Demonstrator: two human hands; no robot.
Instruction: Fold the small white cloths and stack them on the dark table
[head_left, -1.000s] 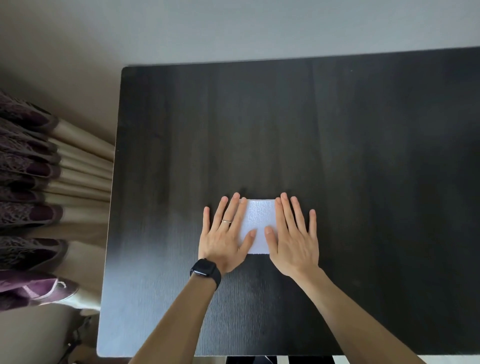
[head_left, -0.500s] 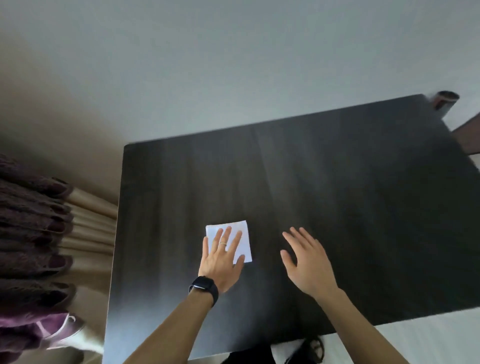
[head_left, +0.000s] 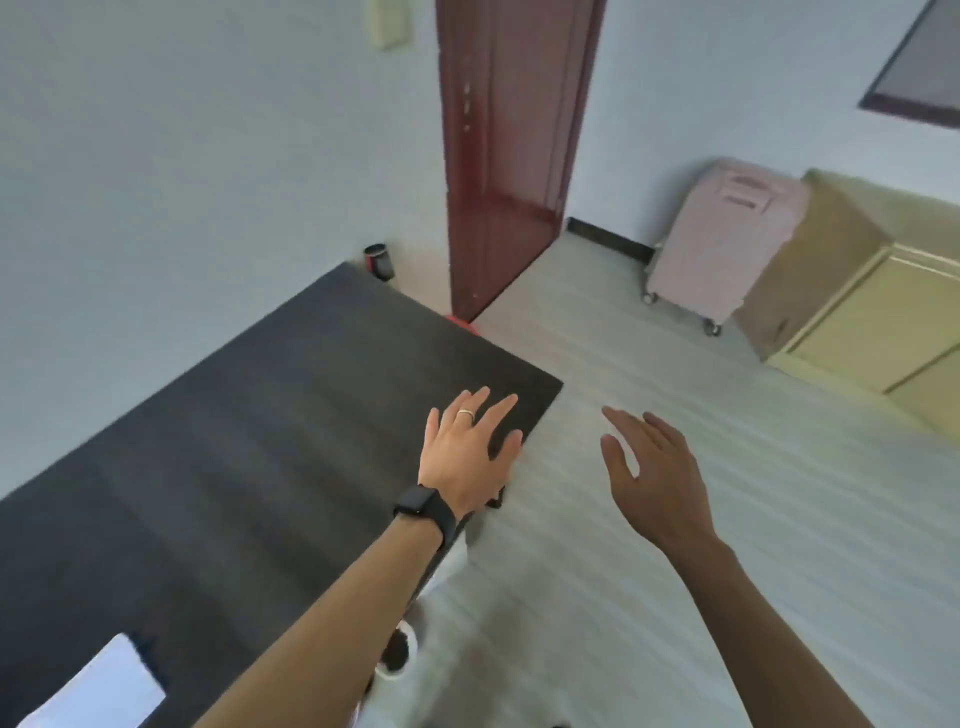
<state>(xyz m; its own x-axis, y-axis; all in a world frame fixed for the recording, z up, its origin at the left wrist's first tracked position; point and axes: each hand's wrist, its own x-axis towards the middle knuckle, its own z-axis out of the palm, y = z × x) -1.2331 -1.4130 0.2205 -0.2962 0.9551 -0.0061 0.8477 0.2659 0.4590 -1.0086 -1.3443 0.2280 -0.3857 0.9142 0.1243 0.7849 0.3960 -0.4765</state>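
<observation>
Your left hand (head_left: 470, 452) hovers spread and empty over the table's (head_left: 234, 441) right edge; your right hand (head_left: 654, 478) hangs relaxed, empty, above the floor (head_left: 727, 519). Folded cloth (head_left: 98, 686) lies near left.

Smeared view, cropped edges
We see the white cloth (head_left: 98, 686) only in part, cut by the bottom edge, its folds too blurred to read. The dark surface (head_left: 234, 441) runs off left and bottom, partly behind the left forearm (head_left: 322, 613). We cannot tell whether the left hand (head_left: 467, 457) touches it. The yellow cabinet (head_left: 872, 332) is cropped at right.
</observation>
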